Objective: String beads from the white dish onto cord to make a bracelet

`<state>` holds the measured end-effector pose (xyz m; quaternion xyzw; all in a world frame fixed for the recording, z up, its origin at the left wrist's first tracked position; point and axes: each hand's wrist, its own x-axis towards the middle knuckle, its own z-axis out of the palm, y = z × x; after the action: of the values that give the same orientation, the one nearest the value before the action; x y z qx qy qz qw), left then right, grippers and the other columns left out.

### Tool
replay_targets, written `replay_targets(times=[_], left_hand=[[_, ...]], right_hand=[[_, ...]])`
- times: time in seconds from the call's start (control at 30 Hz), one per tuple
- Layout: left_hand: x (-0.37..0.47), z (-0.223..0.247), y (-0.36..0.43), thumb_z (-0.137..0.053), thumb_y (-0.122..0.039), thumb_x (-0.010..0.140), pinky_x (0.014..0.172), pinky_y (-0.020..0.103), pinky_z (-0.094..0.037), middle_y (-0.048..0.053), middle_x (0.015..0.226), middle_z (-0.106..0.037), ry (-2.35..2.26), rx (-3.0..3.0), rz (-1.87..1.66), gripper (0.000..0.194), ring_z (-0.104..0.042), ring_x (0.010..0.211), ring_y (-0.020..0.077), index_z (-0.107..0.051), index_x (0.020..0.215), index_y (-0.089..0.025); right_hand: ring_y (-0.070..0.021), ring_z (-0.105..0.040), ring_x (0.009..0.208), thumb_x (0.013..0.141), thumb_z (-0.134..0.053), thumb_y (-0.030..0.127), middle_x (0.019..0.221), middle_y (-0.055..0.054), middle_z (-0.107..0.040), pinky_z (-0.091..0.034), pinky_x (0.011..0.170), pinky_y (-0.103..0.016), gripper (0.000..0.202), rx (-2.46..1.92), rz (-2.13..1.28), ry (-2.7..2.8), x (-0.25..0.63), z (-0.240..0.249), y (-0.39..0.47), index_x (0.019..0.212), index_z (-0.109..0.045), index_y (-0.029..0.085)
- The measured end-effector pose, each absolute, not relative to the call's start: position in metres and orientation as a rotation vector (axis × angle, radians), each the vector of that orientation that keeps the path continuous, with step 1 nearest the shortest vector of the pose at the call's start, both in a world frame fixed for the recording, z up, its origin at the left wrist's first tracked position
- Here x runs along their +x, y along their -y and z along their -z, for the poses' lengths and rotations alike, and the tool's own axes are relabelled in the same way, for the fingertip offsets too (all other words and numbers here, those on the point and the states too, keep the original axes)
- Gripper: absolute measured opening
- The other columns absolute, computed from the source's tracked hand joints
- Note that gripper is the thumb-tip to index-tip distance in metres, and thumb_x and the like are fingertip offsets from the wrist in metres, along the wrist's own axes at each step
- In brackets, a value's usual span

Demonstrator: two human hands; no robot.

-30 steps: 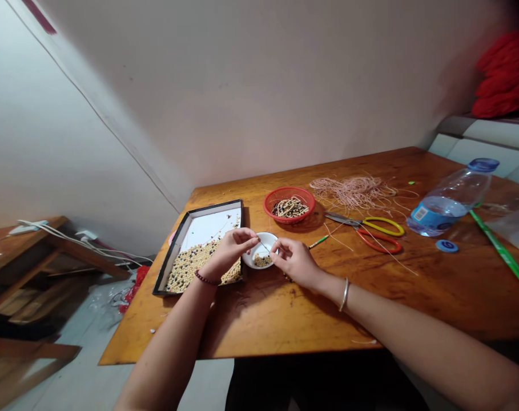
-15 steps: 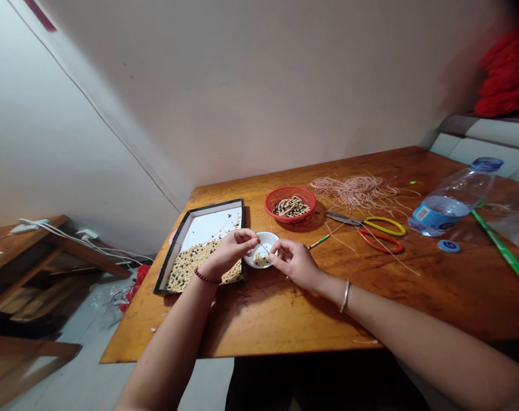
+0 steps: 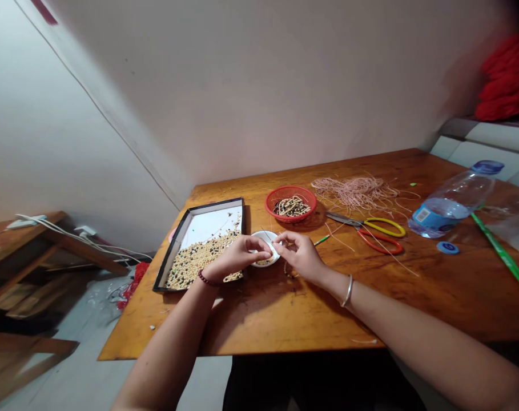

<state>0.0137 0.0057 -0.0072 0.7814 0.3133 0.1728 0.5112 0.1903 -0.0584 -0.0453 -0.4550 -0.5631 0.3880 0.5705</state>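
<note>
Beneath left fingers (image 3: 259, 245) and right fingers (image 3: 288, 237) | white bowl (image 3: 265, 234) | both narrow; cannot tell if gripping

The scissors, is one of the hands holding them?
No, the scissors lie on the table, while the left hand and right hand are close together at the small white bowl.

We see a small white bowl (image 3: 265, 234) upright on the surface (image 3: 280, 325), partly hidden, pale beads (image 3: 265, 262) low inside; just right of it curves a beaded strand (image 3: 288, 273).
</note>
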Motion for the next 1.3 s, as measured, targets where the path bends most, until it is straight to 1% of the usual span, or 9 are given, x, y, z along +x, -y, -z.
replay_targets(times=[0.13,0.23,0.33,0.5,0.63,0.8,1.03,1.17,1.3], left_hand=[[0.010,0.011,-0.013,-0.060,-0.035,0.083,0.070,0.026,-0.046,0.007,0.084,-0.070,-0.933,2.281,-0.540,0.023,-0.062,0.075,0.0154,-0.070,0.085,-0.015],[0.007,0.015,-0.014,-0.058,-0.031,0.085,0.070,0.028,-0.043,0.006,0.081,-0.069,-1.065,2.636,-0.469,0.018,-0.060,0.074,0.0175,-0.071,0.085,-0.018],[0.007,0.016,-0.012,-0.057,-0.030,0.086,0.070,0.028,-0.042,0.007,0.083,-0.068,-1.049,2.805,-0.361,0.018,-0.059,0.077,0.0192,-0.072,0.088,-0.020],[0.008,0.015,-0.009,-0.055,-0.029,0.087,0.072,0.028,-0.042,0.007,0.085,-0.069,-1.038,2.849,-0.281,0.020,-0.060,0.081,0.0199,-0.072,0.092,-0.021],[0.009,0.015,-0.008,-0.057,-0.027,0.084,0.071,0.027,-0.042,0.005,0.085,-0.070,-1.021,2.838,-0.208,0.017,-0.062,0.079,0.0194,-0.072,0.092,-0.023],[0.010,0.017,-0.008,-0.060,-0.029,0.082,0.072,0.027,-0.043,0.007,0.082,-0.070,-1.049,2.815,-0.209,0.015,-0.063,0.079,0.0207,-0.073,0.084,-0.021],[0.010,0.019,-0.009,-0.063,-0.031,0.079,0.071,0.028,-0.044,0.007,0.081,-0.071,-1.076,2.796,-0.241,0.014,-0.063,0.076,0.0212,-0.074,0.081,-0.022],[0.010,0.019,-0.008,-0.062,-0.030,0.081,0.071,0.027,-0.043,0.007,0.080,-0.071,-1.063,2.806,-0.248,0.014,-0.063,0.076,0.0213,-0.074,0.081,-0.022],[0.009,0.017,-0.007,-0.057,-0.026,0.084,0.068,0.026,-0.041,0.006,0.081,-0.070,-1.069,2.783,-0.232,0.016,-0.063,0.075,0.0198,-0.072,0.085,-0.022]], right_hand=[[-0.0114,-0.051,0.058,0.077,-0.061,0.037,0.068,-0.002,-0.059,-0.041,0.053,-0.022,0.024,-1.089,-0.908,1.299,0.188,0.048,0.057,0.082,-0.064,0.014],[-0.0119,-0.053,0.059,0.078,-0.061,0.039,0.071,-0.004,-0.063,-0.042,0.054,-0.022,0.026,-1.119,-0.887,1.284,0.188,0.049,0.056,0.083,-0.065,0.014],[-0.0120,-0.053,0.059,0.078,-0.061,0.041,0.073,-0.005,-0.064,-0.042,0.053,-0.022,0.027,-1.138,-0.870,1.278,0.189,0.050,0.055,0.082,-0.065,0.014],[-0.0101,-0.049,0.052,0.078,-0.061,0.041,0.068,-0.003,-0.062,-0.038,0.048,-0.021,0.029,-1.186,-0.850,1.297,0.189,0.054,0.054,0.083,-0.066,0.013],[-0.0094,-0.046,0.050,0.078,-0.061,0.041,0.066,-0.002,-0.060,-0.036,0.047,-0.021,0.029,-1.219,-0.846,1.300,0.189,0.056,0.054,0.084,-0.067,0.013],[-0.0099,-0.049,0.052,0.078,-0.060,0.040,0.066,-0.002,-0.061,-0.038,0.048,-0.021,0.028,-1.212,-0.851,1.314,0.188,0.057,0.054,0.084,-0.067,0.013],[-0.0113,-0.052,0.053,0.077,-0.062,0.040,0.069,-0.004,-0.063,-0.041,0.050,-0.021,0.028,-1.227,-0.854,1.293,0.186,0.059,0.055,0.085,-0.067,0.013],[-0.0117,-0.053,0.054,0.077,-0.062,0.039,0.069,-0.004,-0.063,-0.041,0.051,-0.022,0.028,-1.225,-0.867,1.291,0.186,0.058,0.055,0.086,-0.067,0.013],[-0.0114,-0.052,0.054,0.077,-0.062,0.039,0.068,-0.004,-0.062,-0.040,0.050,-0.022,0.027,-1.234,-0.863,1.300,0.186,0.057,0.055,0.085,-0.067,0.013]])
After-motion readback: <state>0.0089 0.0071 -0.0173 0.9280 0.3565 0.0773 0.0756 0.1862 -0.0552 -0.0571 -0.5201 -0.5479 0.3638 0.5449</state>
